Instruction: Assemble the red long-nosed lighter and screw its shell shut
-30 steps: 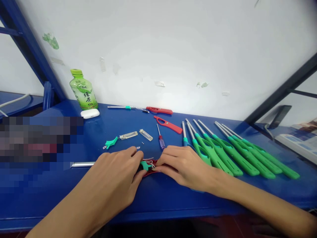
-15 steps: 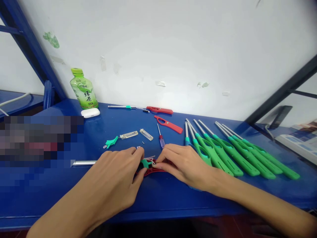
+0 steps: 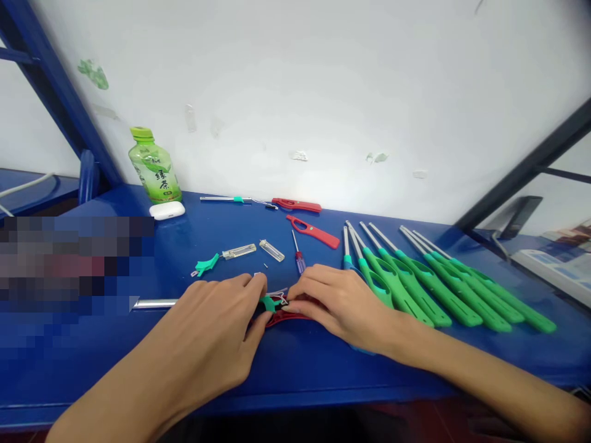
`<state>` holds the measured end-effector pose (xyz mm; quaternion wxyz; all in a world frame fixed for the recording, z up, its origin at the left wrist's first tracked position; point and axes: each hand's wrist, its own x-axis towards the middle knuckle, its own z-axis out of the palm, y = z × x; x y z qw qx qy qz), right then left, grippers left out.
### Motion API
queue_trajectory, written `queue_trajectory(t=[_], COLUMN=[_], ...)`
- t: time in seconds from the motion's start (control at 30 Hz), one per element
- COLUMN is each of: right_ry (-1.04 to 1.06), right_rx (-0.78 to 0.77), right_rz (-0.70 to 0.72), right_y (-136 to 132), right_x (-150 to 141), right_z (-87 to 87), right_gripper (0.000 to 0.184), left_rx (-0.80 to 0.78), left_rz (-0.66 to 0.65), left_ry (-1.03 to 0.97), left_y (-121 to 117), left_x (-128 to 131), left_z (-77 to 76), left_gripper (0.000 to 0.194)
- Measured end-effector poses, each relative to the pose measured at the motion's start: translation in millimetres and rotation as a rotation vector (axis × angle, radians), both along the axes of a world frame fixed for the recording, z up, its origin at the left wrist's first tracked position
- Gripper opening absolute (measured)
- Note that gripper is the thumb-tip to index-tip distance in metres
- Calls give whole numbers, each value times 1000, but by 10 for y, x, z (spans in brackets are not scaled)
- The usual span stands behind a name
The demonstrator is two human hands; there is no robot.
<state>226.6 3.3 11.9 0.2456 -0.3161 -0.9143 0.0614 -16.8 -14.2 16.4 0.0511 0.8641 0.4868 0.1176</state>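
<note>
both hands are at work on a red handle (image 3: pixel 298 317), which lies open at the near middle of the surface (image 3: pixel 323 381), between them. the left hand (image 3: pixel 221 329) is clamped on the left end of the handle, its thumb on the near side and its fingers on the far side. a green insert (image 3: pixel 270 304) shows just past its fingertips, with white wires (image 3: pixel 279 295) beside it. a metal tube (image 3: pixel 154 304) runs out to the left from behind the same hand.

the right hand (image 3: pixel 339 301) has thumb and forefinger drawn close at the wires, over the handle; whether they grip a wire or a small part cannot be told. a blue lighter (image 3: pixel 352 265) is partly hidden by this hand.

a screwdriver (image 3: pixel 299 257) lies just beyond the right hand, tip pointing far. farther left are two clear tanks (image 3: pixel 239 251) and a loose green piece (image 3: pixel 207 264). by the wall (image 3: pixel 323 92) lie two red handle parts (image 3: pixel 318 234), the farther one next to a tube with wire (image 3: pixel 221 199).

to the right, green lighters (image 3: pixel 443 288) lie slanted side by side, tubes toward the wall. at far left, a green bottle (image 3: pixel 157 172) stands upright behind a white case (image 3: pixel 167 211).
</note>
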Motion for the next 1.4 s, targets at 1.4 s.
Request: queue_trajectory(t=[1.4], right_ry=[-42], right_rx=[54], right_rz=[21], right_y=[-19], right_x=[20], right_z=[-36], right_gripper=[28], left_rx=[-37], left_rz=[0], left_ry=[322], left_y=[45], left_x=[129], left_z=[130], left_gripper=[20])
